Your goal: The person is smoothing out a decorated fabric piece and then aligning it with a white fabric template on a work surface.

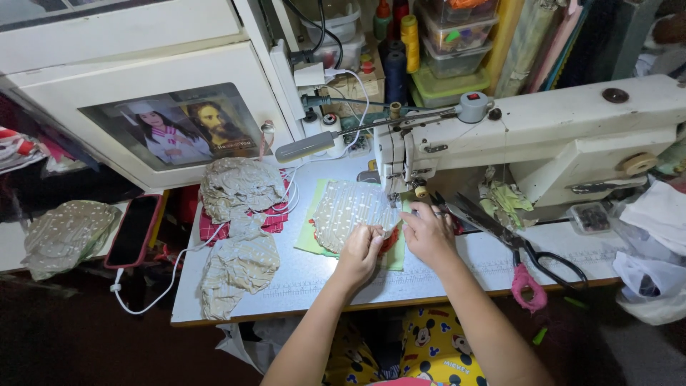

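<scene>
A beige dotted fabric piece (348, 209) lies on a green cloth (306, 239) in front of the white sewing machine (543, 139). My left hand (359, 254) pinches the near right edge of the dotted piece, where a red layer shows beneath. My right hand (426, 233) presses the same piece flat right beside the needle area (395, 196). Both hands touch the fabric, close together.
A pile of similar beige pieces (239, 221) lies at the table's left over red checked cloth. Black scissors with a pink-wrapped handle (525, 268) rest at right. A phone (133, 230) on a cable sits off the left edge. Thread spools (409, 39) and plastic boxes stand behind.
</scene>
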